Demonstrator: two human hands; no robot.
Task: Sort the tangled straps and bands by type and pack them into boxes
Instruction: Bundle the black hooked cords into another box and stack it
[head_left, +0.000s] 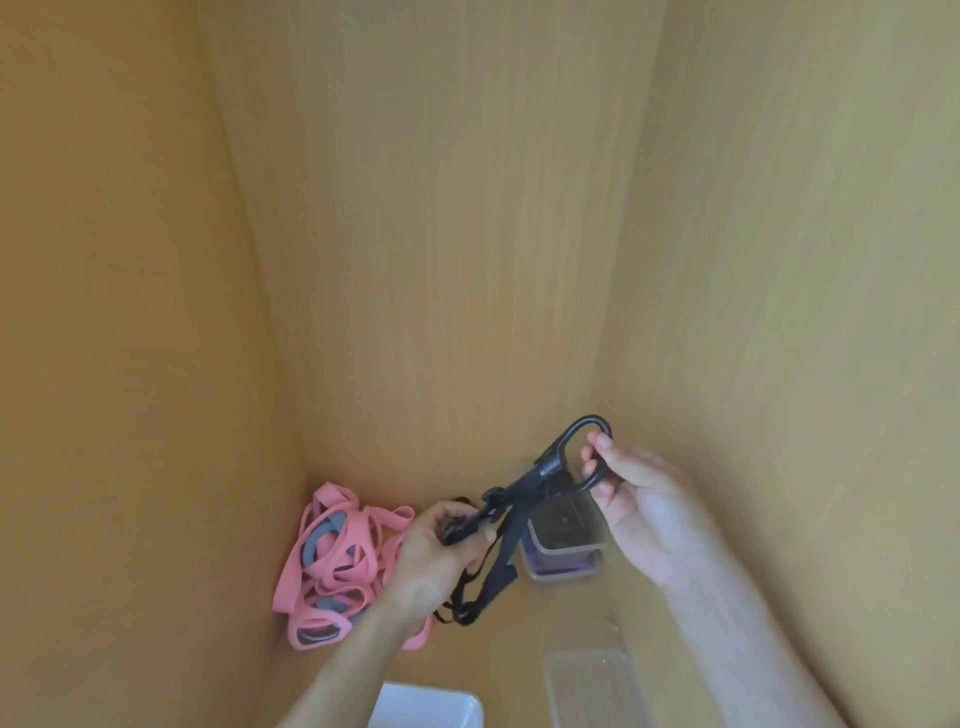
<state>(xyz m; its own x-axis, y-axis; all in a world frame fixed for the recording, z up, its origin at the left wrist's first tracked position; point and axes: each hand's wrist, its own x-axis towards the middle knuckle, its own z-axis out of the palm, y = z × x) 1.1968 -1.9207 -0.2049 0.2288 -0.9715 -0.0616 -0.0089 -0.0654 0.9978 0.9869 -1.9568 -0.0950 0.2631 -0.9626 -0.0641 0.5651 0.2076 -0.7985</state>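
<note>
the left hand's (434, 556) grip pinches the clip end (470, 522) of a black woven strap (511, 525) and the right hand's (644, 512) grip pinches its oval handle (551, 464).

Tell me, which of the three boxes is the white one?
The white box at the bottom edge, in the middle. The near clear box to its right and the far clear box under the strap are see-through.

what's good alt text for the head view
Two hands hold a black strap above a wooden surface: the left hand grips its clip end, the right hand pinches its looped handle. A pile of pink and grey bands lies to the left, a small clear box sits between the hands, and a white box is at the bottom edge.
</note>
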